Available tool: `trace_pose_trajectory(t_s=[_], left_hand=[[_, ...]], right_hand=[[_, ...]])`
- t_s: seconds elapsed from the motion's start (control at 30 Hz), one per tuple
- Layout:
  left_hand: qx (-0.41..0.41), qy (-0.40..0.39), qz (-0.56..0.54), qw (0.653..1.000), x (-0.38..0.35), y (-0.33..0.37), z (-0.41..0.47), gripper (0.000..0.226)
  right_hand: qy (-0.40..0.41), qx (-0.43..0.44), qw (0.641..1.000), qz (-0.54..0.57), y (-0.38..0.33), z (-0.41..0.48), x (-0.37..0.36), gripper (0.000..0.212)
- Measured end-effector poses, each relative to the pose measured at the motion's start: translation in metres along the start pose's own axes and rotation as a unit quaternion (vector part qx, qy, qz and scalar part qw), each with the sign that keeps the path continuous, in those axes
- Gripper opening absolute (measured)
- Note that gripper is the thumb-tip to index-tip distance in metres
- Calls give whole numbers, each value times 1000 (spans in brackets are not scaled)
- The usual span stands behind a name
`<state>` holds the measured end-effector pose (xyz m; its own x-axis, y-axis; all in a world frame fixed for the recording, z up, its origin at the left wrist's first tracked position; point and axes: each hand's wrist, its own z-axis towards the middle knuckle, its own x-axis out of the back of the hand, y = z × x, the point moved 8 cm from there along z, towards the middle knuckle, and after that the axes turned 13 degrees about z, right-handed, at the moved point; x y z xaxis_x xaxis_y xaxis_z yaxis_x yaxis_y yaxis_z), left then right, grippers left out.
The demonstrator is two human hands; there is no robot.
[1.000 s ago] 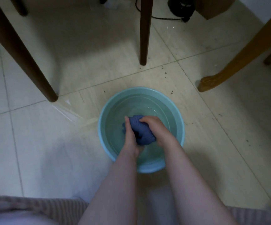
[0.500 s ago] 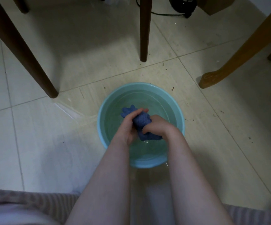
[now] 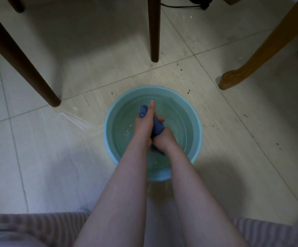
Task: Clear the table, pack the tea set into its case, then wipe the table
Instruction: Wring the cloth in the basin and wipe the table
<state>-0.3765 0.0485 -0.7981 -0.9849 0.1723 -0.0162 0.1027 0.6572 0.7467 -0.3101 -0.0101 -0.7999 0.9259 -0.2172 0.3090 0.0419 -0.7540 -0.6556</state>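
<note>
Pale beige tile floor (image 3: 37,157) w/ thin grout lines and scattered dark specks (image 3: 181,69). Two dark wood legs, one at left (image 3: 19,56), one top centre (image 3: 154,29). Lighter leg w/ carved foot (image 3: 262,49) at right. Black cable (image 3: 180,5) along top edge. Light dim. Glossy streak (image 3: 76,118) near left leg, poss. water.

Light is dim and grey-green overall. Pale patches brighten the floor (image 3: 109,75) beyond the basin (image 3: 152,88) and right of it; a broad shadow lies nearer than the basin. Tiny glints dot the water (image 3: 126,134) inside. The left hand (image 3: 144,125), right hand (image 3: 164,139) and the cloth (image 3: 158,128) they grip look murky. Far from the basin, furniture legs (image 3: 19,59) splay with wide-angle distortion.
</note>
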Motion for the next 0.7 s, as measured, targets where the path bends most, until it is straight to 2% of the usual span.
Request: trace_pose_trajectory(t_s=[0.07, 0.1, 0.2, 0.4, 0.63, 0.7], left_hand=[[4, 41, -21, 999, 2, 5, 0, 45], [-1, 51, -16, 999, 2, 7, 0, 44], [-32, 61, 77, 995, -1, 20, -7, 41], [-154, 53, 203, 966, -13, 34, -15, 58], [-201, 72, 349, 912, -15, 36, -25, 59], [-196, 80, 348, 913, -13, 36, -25, 58]], right_hand=[[22, 20, 1000, 3, -6, -4, 0, 13], [33, 30, 999, -24, -10, -6, 1, 20], [62, 22, 994, -86, -15, -15, 6, 36], [101, 12, 982, -161, -11, -23, 4, 25], [87, 28, 969, -231, -3, -24, -4, 31], [78, 20, 971, -226, -3, -23, -4, 31]])
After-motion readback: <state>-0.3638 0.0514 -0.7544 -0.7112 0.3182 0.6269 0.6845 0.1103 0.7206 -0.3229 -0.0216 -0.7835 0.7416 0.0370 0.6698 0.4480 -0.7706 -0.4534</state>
